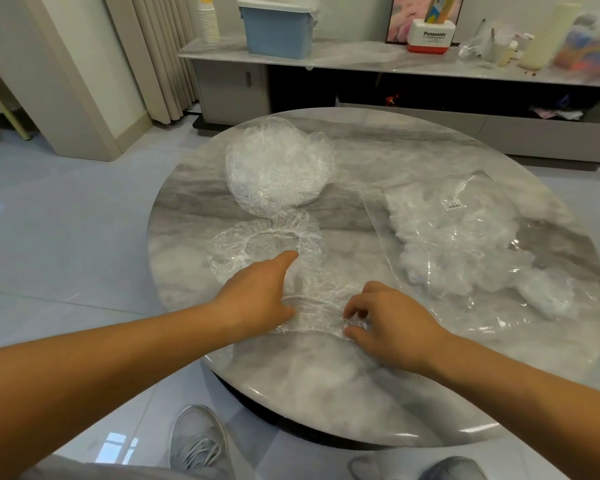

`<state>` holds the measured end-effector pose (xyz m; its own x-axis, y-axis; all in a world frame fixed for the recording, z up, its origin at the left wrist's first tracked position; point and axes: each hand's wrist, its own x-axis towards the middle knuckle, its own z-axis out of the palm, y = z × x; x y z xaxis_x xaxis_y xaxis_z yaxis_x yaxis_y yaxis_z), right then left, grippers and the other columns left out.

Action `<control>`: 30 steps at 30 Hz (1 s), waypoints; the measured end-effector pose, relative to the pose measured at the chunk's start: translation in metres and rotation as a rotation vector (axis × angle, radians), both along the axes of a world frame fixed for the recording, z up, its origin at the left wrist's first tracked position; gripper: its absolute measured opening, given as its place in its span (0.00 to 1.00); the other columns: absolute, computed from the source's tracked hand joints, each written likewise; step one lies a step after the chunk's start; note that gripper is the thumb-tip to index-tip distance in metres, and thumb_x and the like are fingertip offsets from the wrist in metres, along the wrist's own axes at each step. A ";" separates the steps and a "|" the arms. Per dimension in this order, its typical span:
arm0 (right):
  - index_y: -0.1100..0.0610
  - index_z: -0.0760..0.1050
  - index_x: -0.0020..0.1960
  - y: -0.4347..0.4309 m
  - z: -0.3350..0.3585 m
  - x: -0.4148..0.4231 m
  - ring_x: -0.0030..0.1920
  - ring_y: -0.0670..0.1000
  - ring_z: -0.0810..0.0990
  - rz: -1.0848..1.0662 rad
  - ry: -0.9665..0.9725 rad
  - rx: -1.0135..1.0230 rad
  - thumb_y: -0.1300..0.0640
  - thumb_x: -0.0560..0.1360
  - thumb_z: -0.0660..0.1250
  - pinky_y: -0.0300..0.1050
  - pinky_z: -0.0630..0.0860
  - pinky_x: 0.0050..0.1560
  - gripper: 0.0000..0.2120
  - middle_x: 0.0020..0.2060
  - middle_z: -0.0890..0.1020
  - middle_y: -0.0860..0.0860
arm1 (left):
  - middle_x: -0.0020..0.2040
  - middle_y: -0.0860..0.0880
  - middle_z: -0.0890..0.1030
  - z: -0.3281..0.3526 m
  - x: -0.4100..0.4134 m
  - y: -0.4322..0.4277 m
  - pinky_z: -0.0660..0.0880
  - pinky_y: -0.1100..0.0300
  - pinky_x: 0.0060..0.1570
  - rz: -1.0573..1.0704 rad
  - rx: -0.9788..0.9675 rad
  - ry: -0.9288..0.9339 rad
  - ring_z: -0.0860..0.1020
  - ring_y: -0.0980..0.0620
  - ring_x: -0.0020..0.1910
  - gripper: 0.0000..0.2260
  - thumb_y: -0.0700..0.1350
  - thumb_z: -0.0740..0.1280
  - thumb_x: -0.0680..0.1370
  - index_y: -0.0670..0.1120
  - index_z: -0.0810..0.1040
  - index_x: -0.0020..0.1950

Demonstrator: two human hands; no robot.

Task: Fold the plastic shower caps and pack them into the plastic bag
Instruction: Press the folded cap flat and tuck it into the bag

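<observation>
Left of bag [465, 237], cap [321, 308] stretched crosswise: my left hand [257, 299] presses flat, right hand [392, 320], nearer bag, pinches rim.

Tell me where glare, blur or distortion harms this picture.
Head view: glare streaks the near rim of the table; the wide lens bends the far shelf; the top right corner is blurred; the clear shower cap pinched by the right hand nearly vanishes against the marble.

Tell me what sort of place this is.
Probably a home living room: a round marble-look table stands on a tiled floor, a low media cabinet runs along the wall with a blue storage box on it, and pleated curtains hang at the left.
</observation>
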<state>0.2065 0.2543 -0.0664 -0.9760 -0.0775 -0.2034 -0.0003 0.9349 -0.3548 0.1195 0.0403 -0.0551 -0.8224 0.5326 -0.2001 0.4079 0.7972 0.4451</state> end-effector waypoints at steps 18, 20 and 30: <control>0.57 0.75 0.65 -0.002 0.020 -0.004 0.40 0.58 0.84 -0.468 -0.308 -1.038 0.61 0.79 0.69 0.50 0.81 0.38 0.14 0.49 0.85 0.63 | 0.51 0.46 0.86 0.001 0.005 0.003 0.81 0.55 0.52 -0.071 0.379 -0.595 0.86 0.48 0.47 0.19 0.36 0.71 0.78 0.48 0.71 0.66; 0.64 0.78 0.55 0.001 0.019 -0.003 0.38 0.57 0.84 -0.444 -0.224 -0.986 0.60 0.79 0.69 0.52 0.82 0.39 0.08 0.46 0.86 0.62 | 0.51 0.48 0.86 0.002 0.005 0.002 0.81 0.54 0.55 -0.109 0.371 -0.564 0.85 0.51 0.46 0.15 0.36 0.71 0.77 0.47 0.76 0.61; 0.53 0.80 0.39 0.016 0.007 0.023 0.40 0.46 0.78 0.032 0.041 -0.208 0.38 0.77 0.60 0.44 0.76 0.45 0.21 0.37 0.79 0.46 | 0.42 0.51 0.85 0.004 0.003 -0.004 0.78 0.65 0.44 -0.080 0.281 -0.260 0.80 0.60 0.38 0.08 0.50 0.75 0.76 0.50 0.86 0.53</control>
